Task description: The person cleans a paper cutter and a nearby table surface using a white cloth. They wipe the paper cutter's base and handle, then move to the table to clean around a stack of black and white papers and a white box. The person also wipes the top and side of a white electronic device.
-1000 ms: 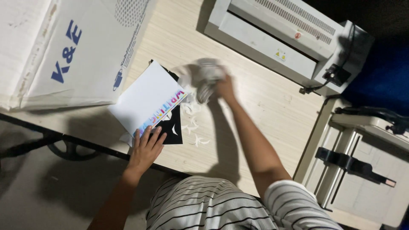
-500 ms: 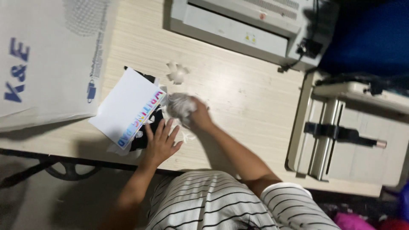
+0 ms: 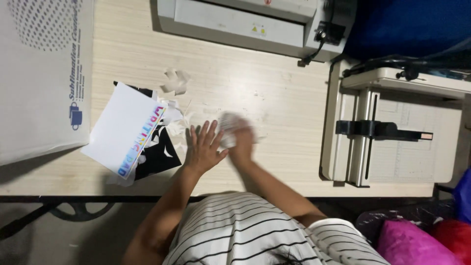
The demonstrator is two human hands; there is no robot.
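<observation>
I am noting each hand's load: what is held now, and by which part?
The right hand closes around a crumpled white paper wad, blurred, so the exact grip cannot be told. The left hand lies flat, holding nothing.

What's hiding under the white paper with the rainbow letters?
A black sheet sticks out from under the white paper, at its top corner and lower right side. White scraps lie beside it. The paper covers the rest of the black sheet.

Table (image 3: pixel 274 78): box (image 3: pixel 41 73) far left; sheet (image 3: pixel 125 128) right of it; scraps (image 3: pixel 175 82) behind sheet; laminator (image 3: pixel 245 22) at back; trimmer (image 3: pixel 392 130) right; hands centre.
</observation>
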